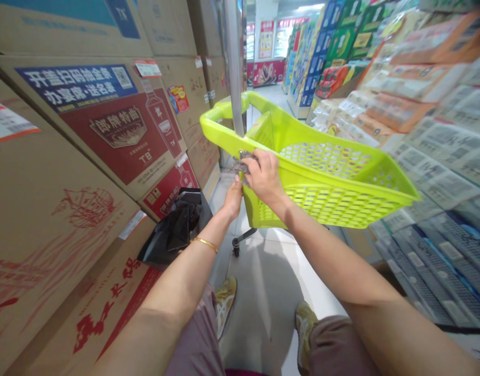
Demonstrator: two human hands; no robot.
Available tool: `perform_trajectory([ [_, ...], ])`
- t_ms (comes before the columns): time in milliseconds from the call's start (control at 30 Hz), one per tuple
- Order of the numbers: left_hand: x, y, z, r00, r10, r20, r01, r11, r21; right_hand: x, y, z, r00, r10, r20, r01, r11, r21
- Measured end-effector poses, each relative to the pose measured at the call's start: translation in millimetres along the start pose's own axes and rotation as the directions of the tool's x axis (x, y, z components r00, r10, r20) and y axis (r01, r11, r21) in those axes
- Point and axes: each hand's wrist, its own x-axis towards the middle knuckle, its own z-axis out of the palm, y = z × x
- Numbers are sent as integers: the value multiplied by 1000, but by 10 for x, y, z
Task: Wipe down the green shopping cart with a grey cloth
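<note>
Right hand (263,177): mid-frame, clenched on a grey cloth (242,162) at the basket (342,203) rim.
Left hand (232,198): just below, grip unclear.

- The basket (326,177) is lime-green plastic, smooth with a light shine; its walls and floor are a perforated mesh.
- The pole (234,68) rising through the basket is bare metal, smooth and reflecting.
- The boxes (107,120) on the left are matt brown cardboard with printed red and blue panels and paper labels.
- The bag (177,230) near the left boxes is thin black plastic, wrinkled and glossy.
- The bangle (204,243) on the left wrist looks like polished gold metal.
- The floor (263,271) is smooth, pale and slightly shiny.
</note>
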Motion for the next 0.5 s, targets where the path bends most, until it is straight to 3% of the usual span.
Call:
perform_trajectory([
  [167, -6, -11, -38, 998, 27, 50, -28, 999, 15, -159, -14, 126, 997, -73, -16, 73, 997, -19],
  [367, -24, 19, -83, 989, 0, 151, 2, 1000, -17, -669, 48, 192, 952, -262, 158, 269, 963, -25],
  [500, -48, 41, -100, 989, -60, 136, 56, 998, 28, -805, 61, 162, 911, -334, 241, 349, 937, -20],
])
